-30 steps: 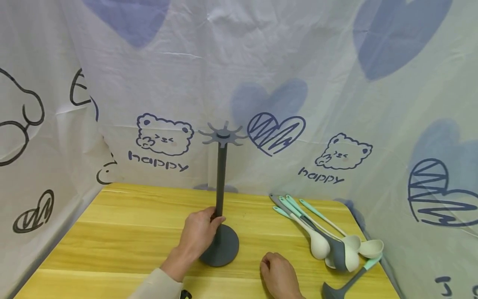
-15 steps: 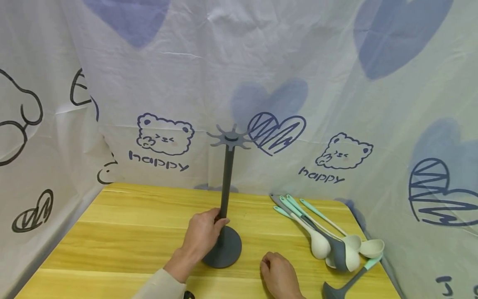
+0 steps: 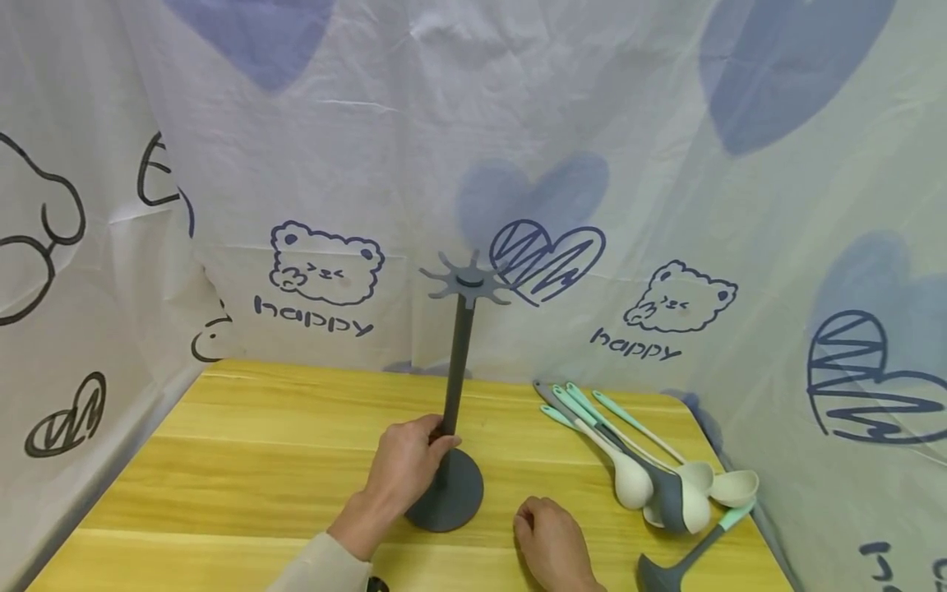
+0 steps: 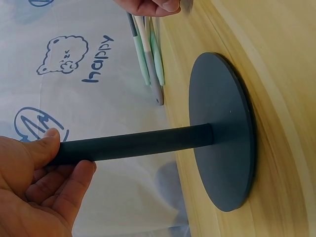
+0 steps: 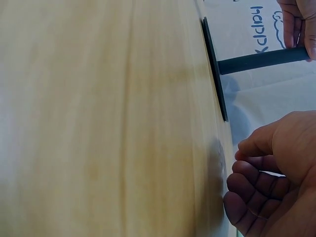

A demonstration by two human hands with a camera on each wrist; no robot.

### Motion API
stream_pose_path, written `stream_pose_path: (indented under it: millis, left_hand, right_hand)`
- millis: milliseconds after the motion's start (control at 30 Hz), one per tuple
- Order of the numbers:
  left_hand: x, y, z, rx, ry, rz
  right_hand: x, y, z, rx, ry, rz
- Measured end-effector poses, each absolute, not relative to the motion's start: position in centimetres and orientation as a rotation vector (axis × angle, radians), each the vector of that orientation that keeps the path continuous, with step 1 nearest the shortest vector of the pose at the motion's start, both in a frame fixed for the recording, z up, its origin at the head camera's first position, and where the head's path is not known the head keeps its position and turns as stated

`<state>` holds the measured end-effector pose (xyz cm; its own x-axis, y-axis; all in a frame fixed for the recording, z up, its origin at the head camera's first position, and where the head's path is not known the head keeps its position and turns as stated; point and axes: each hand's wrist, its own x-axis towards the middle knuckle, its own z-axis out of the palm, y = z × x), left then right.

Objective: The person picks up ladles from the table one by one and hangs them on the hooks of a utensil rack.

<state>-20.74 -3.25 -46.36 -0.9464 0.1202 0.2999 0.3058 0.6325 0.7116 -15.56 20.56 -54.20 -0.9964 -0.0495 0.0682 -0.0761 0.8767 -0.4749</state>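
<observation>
My left hand point(image 3: 407, 460) grips the lower pole of a dark grey utensil stand point(image 3: 460, 353), thumb on one side and fingers on the other. The stand has a round base point(image 4: 217, 98) and a star-shaped ring of hooks point(image 3: 470, 284) on top, bare of utensils. In the head view its pole leans a little to the right. My right hand point(image 3: 553, 543) rests on the table right of the base, its fingers point(image 5: 242, 187) loosely curled around nothing. Several ladles and spoons point(image 3: 632, 483), white, grey and mint-handled, lie in a bunch farther right.
A dark grey ladle point(image 3: 662, 575) lies at the front right, apart from the bunch's bowls. The yellow wooden table point(image 3: 237, 460) ends at a printed white curtain point(image 3: 414, 164) behind and on both sides.
My left hand has shifted the stand slightly to the right and nearer, and its top has swung right. The right hand and the utensils have stayed in place.
</observation>
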Motion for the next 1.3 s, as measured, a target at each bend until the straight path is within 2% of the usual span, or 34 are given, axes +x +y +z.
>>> stream_pose_path:
  millis: [933, 1300]
  left_hand:
    - [-20.7, -2.6, -48.3, -0.434, -2.57, -1.236]
    - [-20.8, -3.4, -47.4, -0.37, -2.57, -1.321]
  right_hand:
    - [-14.9, 20.3, -54.3, 0.026, -3.013, 0.812]
    - [-15.8, 20.9, -51.6, -0.017, -2.911, 0.821]
